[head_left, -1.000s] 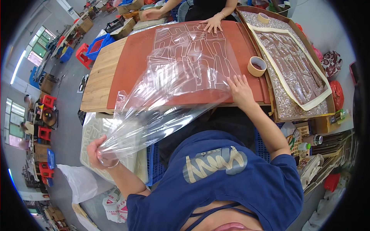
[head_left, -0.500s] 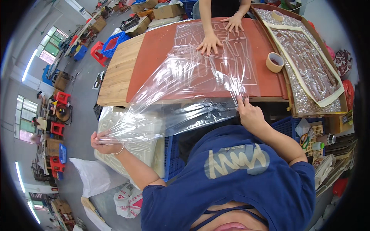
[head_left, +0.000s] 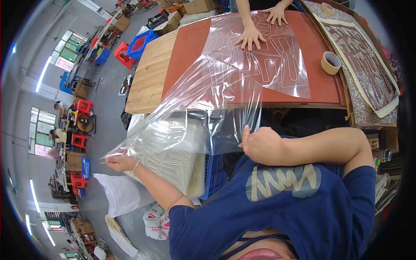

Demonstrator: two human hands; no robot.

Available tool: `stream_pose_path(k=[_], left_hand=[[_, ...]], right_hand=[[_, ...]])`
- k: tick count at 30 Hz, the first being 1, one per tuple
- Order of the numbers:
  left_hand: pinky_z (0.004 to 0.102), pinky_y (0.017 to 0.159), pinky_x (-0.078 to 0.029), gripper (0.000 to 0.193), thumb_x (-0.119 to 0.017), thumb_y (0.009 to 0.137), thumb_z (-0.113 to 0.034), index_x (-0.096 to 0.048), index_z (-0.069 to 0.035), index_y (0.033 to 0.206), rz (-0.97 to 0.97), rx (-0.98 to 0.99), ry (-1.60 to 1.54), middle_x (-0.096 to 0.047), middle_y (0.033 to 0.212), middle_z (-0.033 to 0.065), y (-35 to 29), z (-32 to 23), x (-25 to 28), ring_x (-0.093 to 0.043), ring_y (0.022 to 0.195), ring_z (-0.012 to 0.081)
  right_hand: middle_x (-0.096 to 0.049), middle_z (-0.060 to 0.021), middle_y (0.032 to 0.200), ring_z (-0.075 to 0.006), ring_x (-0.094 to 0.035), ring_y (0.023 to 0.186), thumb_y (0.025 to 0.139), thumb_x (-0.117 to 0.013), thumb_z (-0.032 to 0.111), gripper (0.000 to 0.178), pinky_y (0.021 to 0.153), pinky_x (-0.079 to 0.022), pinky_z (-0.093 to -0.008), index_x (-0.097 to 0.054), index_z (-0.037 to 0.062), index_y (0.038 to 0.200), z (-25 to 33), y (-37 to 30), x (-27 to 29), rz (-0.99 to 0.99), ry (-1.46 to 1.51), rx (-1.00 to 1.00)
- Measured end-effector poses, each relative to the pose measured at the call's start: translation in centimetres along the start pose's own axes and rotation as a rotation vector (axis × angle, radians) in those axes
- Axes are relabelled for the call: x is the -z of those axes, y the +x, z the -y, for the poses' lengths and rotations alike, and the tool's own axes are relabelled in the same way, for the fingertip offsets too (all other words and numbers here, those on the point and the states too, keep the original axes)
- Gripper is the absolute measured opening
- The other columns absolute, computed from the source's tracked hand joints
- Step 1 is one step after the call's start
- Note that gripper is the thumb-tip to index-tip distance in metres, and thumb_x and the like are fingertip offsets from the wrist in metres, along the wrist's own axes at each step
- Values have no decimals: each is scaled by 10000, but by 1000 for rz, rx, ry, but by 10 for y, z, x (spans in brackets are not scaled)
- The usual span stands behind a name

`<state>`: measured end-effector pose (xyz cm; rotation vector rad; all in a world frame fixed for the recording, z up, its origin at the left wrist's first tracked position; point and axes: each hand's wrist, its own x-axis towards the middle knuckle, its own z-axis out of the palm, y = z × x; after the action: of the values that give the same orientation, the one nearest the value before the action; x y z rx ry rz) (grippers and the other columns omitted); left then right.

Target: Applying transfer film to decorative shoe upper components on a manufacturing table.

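Note:
My left hand pinches one corner of a thin clear plastic film, out past the table's front edge. Closed on the film's other near corner, my right hand is in front of my chest. The film stretches taut in shiny folds from both hands up to a clear patterned sheet with looping outlines, which lies on a reddish-brown mat. Across the table, another person's hand presses flat on the sheet, and that person's other hand rests near its far edge.
A tape roll stands right of the sheet, beside a shallow box lined with silvery material. Below the film is a stack of pale patterned sheets by a blue crate. Red stools stand across the floor.
My right hand has drawn its film corner left and toward me, off the right part of the patterned sheet. My left hand still grips its corner. The whole view has shifted somewhat.

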<state>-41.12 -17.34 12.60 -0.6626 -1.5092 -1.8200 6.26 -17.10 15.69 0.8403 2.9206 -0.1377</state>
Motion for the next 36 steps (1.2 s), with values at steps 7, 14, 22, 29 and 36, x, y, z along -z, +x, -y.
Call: stream_pose_path(k=[7, 14, 22, 29, 36], left_hand=[[268, 396, -460, 346, -390, 1005, -309, -534, 0, 952, 13, 177, 86, -559, 599, 98, 24, 15, 30, -520, 434, 173], [282, 367, -459, 330, -383, 996, -291, -549, -6, 982, -156, 243, 238, -557, 597, 99, 72, 92, 105, -525, 433, 180], [331, 559, -479, 375, -347, 1004, -321, -553, -12, 1054, -110, -273, 513, -575, 865, 97, 209, 217, 315, -540, 659, 184], [421, 866, -430, 444, -434, 978, -329, -492, 18, 1250, 21, -440, 593, -547, 1091, 179, 277, 104, 247, -535, 922, 323], [523, 729, -477, 440, -282, 1006, -299, -438, -154, 1391, 198, -994, 1356, -597, 1213, 136, 575, 42, 68, -616, 852, 434]], right_hand=[[-654, -109, 654, -221, -645, 576, 858, -553, 207, 292, 493, -496, -373, -681, -54, 888, 36, 42, 9, -129, 127, 300], [-663, -46, 660, -204, -652, 636, 733, -613, 210, 134, 721, -422, -380, -700, 116, 693, 94, 82, 31, -138, 59, 606], [-652, -70, 641, -222, -648, 608, 706, -619, 190, 133, 673, -459, -401, -666, 79, 649, 153, 125, 50, -242, 267, 851], [-639, -129, 638, -312, -647, 636, 708, -614, 156, 129, 650, -501, -420, -635, 35, 746, 122, 229, 37, -268, 456, 696], [-657, -178, 739, -356, -650, 732, 888, -532, 200, 225, 665, -496, -424, -608, -10, 861, 66, 292, 59, -228, 1122, 435]])
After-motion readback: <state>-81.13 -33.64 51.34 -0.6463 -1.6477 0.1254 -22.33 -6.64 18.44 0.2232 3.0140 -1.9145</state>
